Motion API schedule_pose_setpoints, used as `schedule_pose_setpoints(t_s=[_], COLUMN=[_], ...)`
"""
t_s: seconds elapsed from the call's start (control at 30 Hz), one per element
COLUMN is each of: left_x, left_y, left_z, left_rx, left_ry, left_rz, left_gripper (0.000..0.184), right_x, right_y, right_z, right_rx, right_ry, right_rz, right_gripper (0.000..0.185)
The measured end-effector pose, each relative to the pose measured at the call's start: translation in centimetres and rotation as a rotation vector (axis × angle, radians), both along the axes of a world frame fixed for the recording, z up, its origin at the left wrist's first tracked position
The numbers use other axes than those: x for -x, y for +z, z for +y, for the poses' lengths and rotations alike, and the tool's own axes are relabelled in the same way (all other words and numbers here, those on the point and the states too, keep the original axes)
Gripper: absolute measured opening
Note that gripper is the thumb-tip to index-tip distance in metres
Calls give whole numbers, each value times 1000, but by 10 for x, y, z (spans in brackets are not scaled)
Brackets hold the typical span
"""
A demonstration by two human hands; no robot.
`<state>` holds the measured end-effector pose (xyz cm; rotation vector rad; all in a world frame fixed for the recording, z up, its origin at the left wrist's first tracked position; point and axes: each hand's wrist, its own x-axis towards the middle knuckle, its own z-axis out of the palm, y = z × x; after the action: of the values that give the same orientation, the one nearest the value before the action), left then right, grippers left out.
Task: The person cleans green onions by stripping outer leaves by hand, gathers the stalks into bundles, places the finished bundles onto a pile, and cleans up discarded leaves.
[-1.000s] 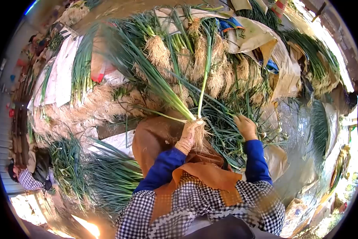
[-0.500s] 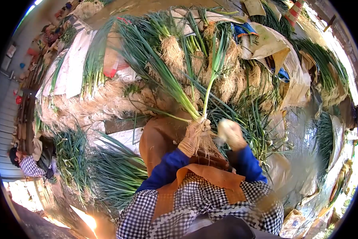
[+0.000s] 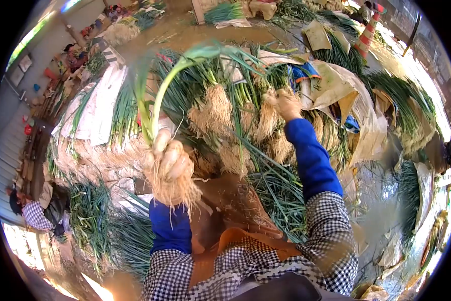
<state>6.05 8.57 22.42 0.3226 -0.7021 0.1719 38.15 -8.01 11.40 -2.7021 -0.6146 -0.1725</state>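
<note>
Gripping a small bunch of green onions (image 3: 160, 95) near its root end, the left hand (image 3: 169, 158) has its fingers clamped around the pale bases. The bunch is raised near the camera, beyond the blue left sleeve (image 3: 169, 226); its stalks stand up, one bending over to the right, and its shaggy roots (image 3: 175, 193) hang below the hand. Leaf tips are blurred.

Stretched forward, the right hand (image 3: 288, 104) is at the roots of the bundled green onions (image 3: 218, 108) laid in a row ahead. Its fingers look curled, but whether they are closed on anything I can't make out. Just right of it lies a tan sheet (image 3: 335, 80), with a blue cloth (image 3: 305, 71) at its edge.

Loose green leaves (image 3: 280, 195) lie beside the brown apron (image 3: 225, 200) on the lap.

The step in hand appears to be steadying one bunch while the other hand works among the bundles. A next move there would call for a sure pinch on the root ends, with the tangled roots eased clear of their neighbours.
</note>
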Motion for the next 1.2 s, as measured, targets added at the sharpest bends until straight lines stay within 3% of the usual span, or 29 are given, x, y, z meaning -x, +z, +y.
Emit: schedule_pose_setpoints(t_s=[0.03, 0.07, 0.13, 0.2, 0.23, 0.27, 0.33, 0.37, 0.4, 0.43, 0.47, 0.5, 0.57, 0.6, 0.67, 0.73, 0.8, 0.83, 0.87, 0.9, 0.93, 1.1, 1.13, 1.2], left_x=[-7, -16, -23, -27, -28, -30, -31, -37, -39, -29, -29, -32, -29, -28, -28, -25, -27, -31, -31, -32, -32, -28, -28, -27], left_y=[-3, -13, -27, -62, -85, -106, -139, -158, -171, -170, -200, -237, -248, -240, -223, -210, -209, -208, -206, -204, -202, -211, -215, -215], left_z=[2, 8, 2, -5, -16, -29, -55, -80, -101, -104, -116, -129, -147, -148, -145, -141, -134, -134, -135, -136, -136, -132, -130, -131], left_rx=[-21, -41, -203, -341, -338, -333, -312, -312, -315, -228, -225, -282, -410, -408, -386, -489, -272, -122, -121, 43, 202, 160, 158, 76], left_ry=[75, 149, 359, 379, 387, 390, 48, 143, 238, -95, -89, -94, -37, -38, 28, 131, 8, -173, -172, -247, -318, -329, -330, -259], left_rz=[45, 90, 358, 444, 546, 651, 852, 971, 1085, 968, 1077, 1095, 1109, 1108, 807, 839, 992, 983, 981, 878, 773, 868, 873, 931], left_gripper=[14, 14, 13, 18, 22, 25, 31, 32, 33, 31, 30, 32, 39, 39, 44, 50, 25, 21, 21, 18, 16, 19, 19, 20], right_x=[4, -21, -4, 27, 45, 76, 139, 166, 191, 218, 225, 230, 224, 215, 193, 183, 166, 153, 123, 119, 126, 145, 149, 156], right_y=[10, -24, -16, -29, -40, -30, -37, -48, -64, -51, -77, -83, -95, -95, -85, -48, -35, -33, -71, -77, -82, -100, -105, -105], right_z=[20, 29, 18, -16, -35, -50, -80, -91, -98, -102, -115, -123, -133, -136, -144, -132, -122, -120, -127, -112, -89, -27, -27, -27], right_rx=[140, 120, 27, -356, -432, -269, -295, -524, -487, -444, -205, -215, -317, -199, 60, -80, -79, -119, -530, -689, -903, -1358, -1420, -1747], right_ry=[-57, 18, 113, 368, 386, 206, 212, 236, 227, 270, 333, 387, 557, 685, 1090, 1204, 812, 591, 692, 535, 225, 46, -73, 86], right_rz=[46, 74, -4, -155, -143, 204, 81, 220, 179, 186, 134, 91, 57, -54, -259, -294, 1232, 1223, 1127, 1041, 1143, 831, 907, 1270], right_gripper=[33, 63, 50, 34, 36, 36, 34, 26, 23, 19, 16, 18, 18, 12, 9, 18, 33, 48, 53, 58, 58, 44, 40, 38])
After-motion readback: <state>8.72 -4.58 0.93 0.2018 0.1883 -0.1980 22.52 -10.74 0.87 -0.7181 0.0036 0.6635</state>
